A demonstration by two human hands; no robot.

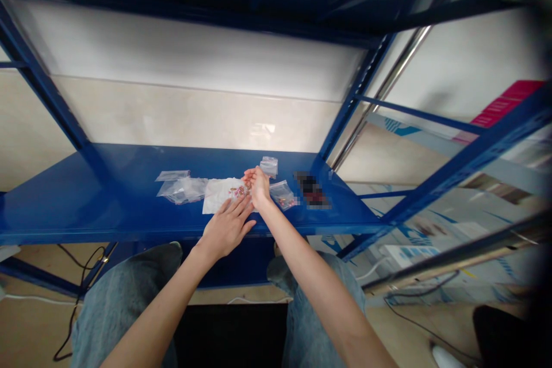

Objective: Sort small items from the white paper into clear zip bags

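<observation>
Left hand (227, 226) is lying flat, open, partly over white paper (214, 194); right hand (259, 188) is curling beside colourful bits (236, 191), grip unclear.

A blue shelf (116, 201) carries overlapping clear plastic bags (183, 190) on the left; a white sheet (214, 195) beside them; 1 small bag (269, 164) farther back; 1 bag of coloured bits (282, 194); a blurred dark item (312, 190) rightmost
</observation>
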